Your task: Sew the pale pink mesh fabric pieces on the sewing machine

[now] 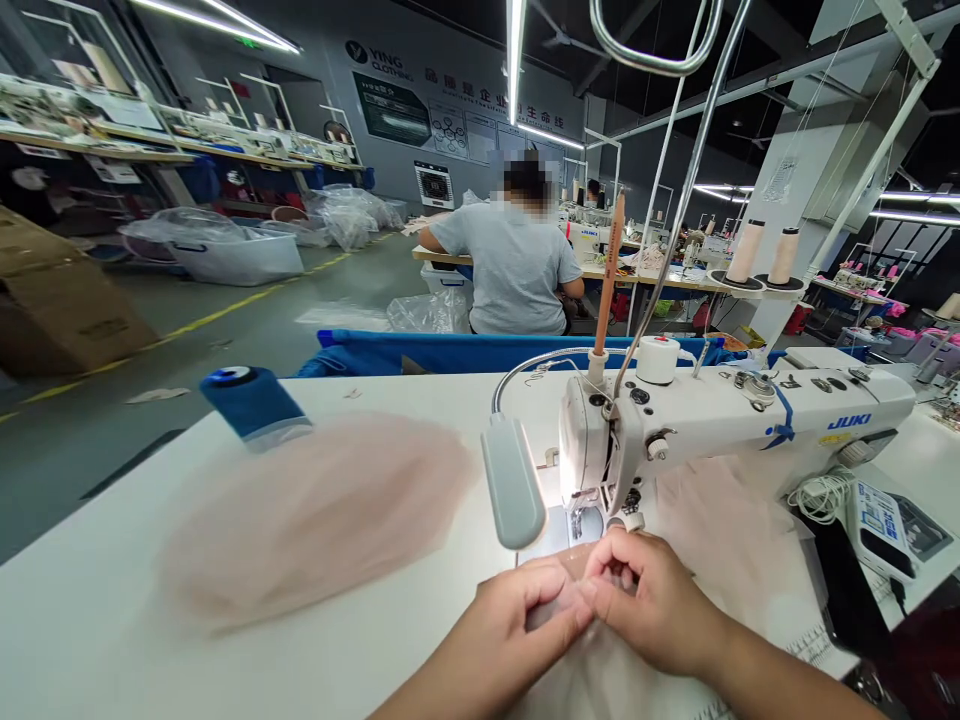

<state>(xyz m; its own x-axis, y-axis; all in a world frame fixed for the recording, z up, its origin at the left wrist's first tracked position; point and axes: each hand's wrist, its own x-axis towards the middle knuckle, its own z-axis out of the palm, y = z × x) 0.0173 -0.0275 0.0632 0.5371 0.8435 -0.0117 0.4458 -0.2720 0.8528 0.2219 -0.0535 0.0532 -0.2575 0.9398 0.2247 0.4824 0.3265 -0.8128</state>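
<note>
Just in front of the sewing machine [720, 420], a piece of sheer beige fabric [592, 655] is pinched between both hands. My left hand [521, 610] is closed, thumb and forefinger gripping the fabric's edge. Right beside it, my right hand [649, 600] is closed too, its thumb and bent fingers on the same edge. The two thumbs nearly touch. Behind the fingertips is the presser foot [577, 522], lit by a grey lamp [514, 485]. The fabric hangs down toward me and is partly hidden by the hands.
A pile of sheer beige fabric [322, 520] lies left on the white table [82, 620], near a blue thread cone [251, 400]. More beige fabric [720, 530] lies right, by a black phone [844, 580] and a white box [885, 530]. A person in a grey shirt [517, 265] sits ahead.
</note>
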